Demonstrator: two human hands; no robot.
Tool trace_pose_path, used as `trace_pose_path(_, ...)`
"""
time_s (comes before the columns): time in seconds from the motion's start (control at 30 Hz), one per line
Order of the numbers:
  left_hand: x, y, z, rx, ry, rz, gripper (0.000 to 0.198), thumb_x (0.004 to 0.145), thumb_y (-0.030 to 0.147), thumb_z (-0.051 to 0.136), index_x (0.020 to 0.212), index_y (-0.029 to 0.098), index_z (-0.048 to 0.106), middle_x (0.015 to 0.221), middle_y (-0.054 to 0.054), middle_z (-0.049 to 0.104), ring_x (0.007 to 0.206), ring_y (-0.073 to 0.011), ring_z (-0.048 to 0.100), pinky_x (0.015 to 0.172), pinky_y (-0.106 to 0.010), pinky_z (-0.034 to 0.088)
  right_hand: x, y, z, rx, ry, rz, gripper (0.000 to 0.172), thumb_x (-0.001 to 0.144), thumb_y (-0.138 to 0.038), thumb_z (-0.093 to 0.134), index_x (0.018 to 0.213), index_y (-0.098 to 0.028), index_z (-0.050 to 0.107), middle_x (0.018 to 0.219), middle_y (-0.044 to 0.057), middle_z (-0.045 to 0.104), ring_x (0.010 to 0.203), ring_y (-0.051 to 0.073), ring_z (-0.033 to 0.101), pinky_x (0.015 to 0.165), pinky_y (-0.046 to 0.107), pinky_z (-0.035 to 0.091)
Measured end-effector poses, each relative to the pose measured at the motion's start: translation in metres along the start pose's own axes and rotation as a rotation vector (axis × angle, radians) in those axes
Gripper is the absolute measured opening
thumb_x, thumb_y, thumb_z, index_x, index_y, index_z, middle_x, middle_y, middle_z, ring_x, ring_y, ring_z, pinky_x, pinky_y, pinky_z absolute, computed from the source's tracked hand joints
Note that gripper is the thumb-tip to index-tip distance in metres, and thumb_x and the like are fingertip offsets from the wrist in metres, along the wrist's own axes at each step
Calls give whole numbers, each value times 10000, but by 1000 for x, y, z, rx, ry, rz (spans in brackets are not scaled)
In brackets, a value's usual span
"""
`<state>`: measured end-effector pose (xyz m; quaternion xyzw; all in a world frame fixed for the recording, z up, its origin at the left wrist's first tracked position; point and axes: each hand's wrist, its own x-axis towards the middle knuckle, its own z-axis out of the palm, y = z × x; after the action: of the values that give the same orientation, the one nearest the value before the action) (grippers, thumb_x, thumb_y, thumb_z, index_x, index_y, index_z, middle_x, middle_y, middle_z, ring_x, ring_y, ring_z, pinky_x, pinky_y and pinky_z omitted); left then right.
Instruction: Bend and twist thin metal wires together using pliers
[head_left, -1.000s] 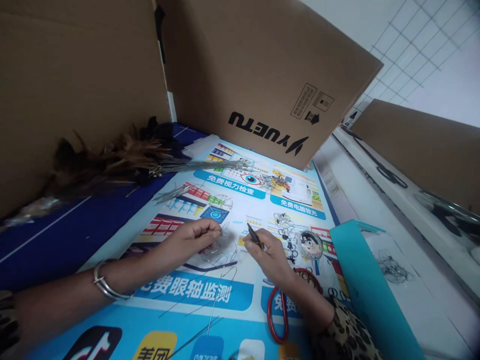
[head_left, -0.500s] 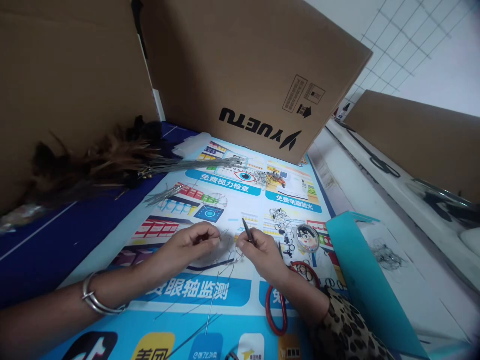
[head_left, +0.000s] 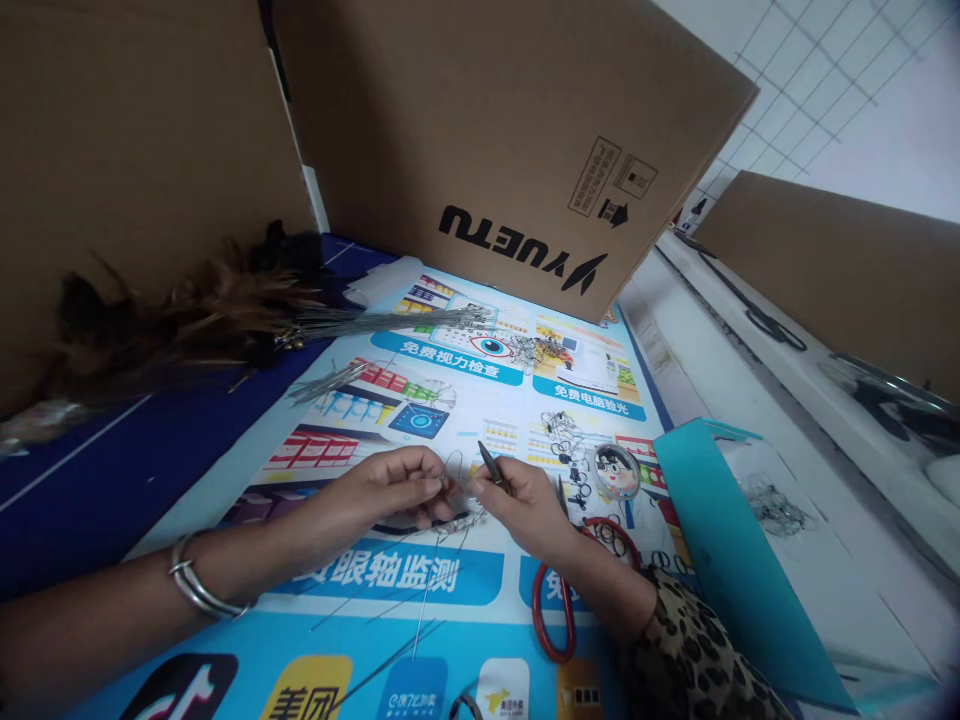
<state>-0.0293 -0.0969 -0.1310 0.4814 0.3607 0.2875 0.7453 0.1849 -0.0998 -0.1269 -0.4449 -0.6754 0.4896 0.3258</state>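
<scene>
My left hand (head_left: pixel 405 485) pinches a thin wire (head_left: pixel 454 466) bent into a loop, near the middle of the printed table cover. Facing it from the right, my right hand (head_left: pixel 523 500) is closed around a dark pointed tool (head_left: pixel 492 466), its tip aimed up and left. A small gap separates the two hands. Below them, loose straight wires (head_left: pixel 422 600) lie on the cover. Red-handled scissors (head_left: pixel 553 612) rest partly beneath my right forearm. Small black rings and wire pieces (head_left: pixel 577 490) are scattered beside a round tin (head_left: pixel 617 471).
Brown feathers (head_left: pixel 187 310) and a bundle of wires (head_left: pixel 390 322) lie at the left back. A large cardboard box (head_left: pixel 510 130) stands behind. On the right is an open teal box (head_left: pixel 739 560) with tangled wire inside.
My left hand's lower fingers have spread slightly, and the wire loop now stands up between the hands. The dark tool has shifted slightly to the left.
</scene>
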Motion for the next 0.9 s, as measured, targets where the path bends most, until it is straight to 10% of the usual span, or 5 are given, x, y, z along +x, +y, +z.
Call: trace_pose_path(0.9,2,2,-1,75,5,24,233,836,402,585,853,172,561,802,-40,680,673,-144,575,641,-273,438,-1,-8,3,-130,-28,23,215,840,-351,554,903,-163,636,747,1,558,694,130,502,614,220,387)
